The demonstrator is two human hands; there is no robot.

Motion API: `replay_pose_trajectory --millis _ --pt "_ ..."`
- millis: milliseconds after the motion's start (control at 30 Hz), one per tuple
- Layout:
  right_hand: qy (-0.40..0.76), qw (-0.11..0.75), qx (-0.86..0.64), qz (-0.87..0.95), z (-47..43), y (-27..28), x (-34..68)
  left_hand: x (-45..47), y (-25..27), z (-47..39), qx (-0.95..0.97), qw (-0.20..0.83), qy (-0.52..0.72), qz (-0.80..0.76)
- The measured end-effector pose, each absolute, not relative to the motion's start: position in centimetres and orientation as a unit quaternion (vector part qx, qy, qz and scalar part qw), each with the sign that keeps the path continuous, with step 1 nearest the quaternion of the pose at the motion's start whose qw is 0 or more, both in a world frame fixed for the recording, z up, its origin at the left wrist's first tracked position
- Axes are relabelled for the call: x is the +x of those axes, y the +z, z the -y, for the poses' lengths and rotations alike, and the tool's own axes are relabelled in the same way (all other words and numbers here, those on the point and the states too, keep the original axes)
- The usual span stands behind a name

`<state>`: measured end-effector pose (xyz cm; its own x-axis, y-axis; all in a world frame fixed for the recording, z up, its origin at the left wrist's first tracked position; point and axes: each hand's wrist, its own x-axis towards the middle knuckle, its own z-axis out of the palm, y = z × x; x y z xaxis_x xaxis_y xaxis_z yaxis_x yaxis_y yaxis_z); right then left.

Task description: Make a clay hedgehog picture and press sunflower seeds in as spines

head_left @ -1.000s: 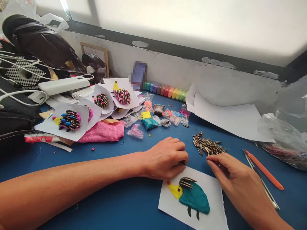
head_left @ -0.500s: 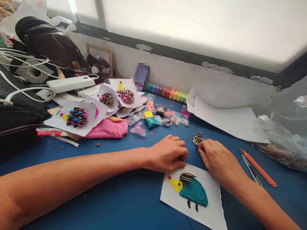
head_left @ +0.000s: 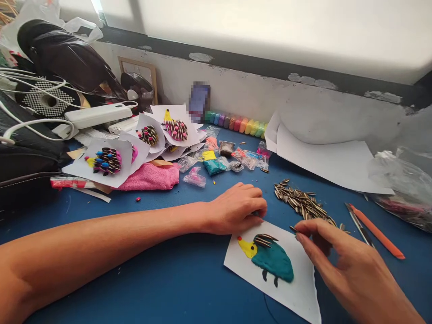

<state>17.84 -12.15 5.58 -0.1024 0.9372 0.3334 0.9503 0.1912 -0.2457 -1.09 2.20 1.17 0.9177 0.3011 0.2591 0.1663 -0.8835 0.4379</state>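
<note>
Between the thumb and fingertips of my right hand (head_left: 351,261) is a striped sunflower seed (head_left: 293,229), held just over the right edge of the white paper (head_left: 239,270). On that paper is a clay hedgehog (head_left: 273,261) with a teal body, yellow face, red nose and black legs. Several seeds stick in the upper left of its back. My left hand (head_left: 236,209) rests at the paper's top left corner with its fingers curled under; what lies beneath them is hidden. Behind my right hand spreads a pile of sunflower seeds (head_left: 302,200).
Small bags of clay (head_left: 216,166) lie in the middle, with a row of coloured clay (head_left: 236,123) by the wall. Finished hedgehog sheets (head_left: 104,164) sit on a pink towel (head_left: 150,176) at left. An orange pen (head_left: 378,231), blank paper (head_left: 324,157) and plastic bag (head_left: 405,189) are at right.
My right hand has moved from the seed pile toward me, over the paper's right edge, with a seed in its fingertips. The pile is now uncovered. My left hand stays at the paper's corner.
</note>
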Motion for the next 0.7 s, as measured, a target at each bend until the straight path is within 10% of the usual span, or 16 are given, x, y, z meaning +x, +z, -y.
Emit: replay_pose_trajectory --millis 233,700 --pt "0.094 0.232 -0.551 0.796 13.4 5.0 16.7 -1.2 0.7 -2.4 0.956 0.209 0.176 -0.107" --pt "-0.049 0.197 -0.530 0.823 13.6 3.8 15.0 -1.2 0.9 -2.5 0.959 0.197 0.172 -0.107"
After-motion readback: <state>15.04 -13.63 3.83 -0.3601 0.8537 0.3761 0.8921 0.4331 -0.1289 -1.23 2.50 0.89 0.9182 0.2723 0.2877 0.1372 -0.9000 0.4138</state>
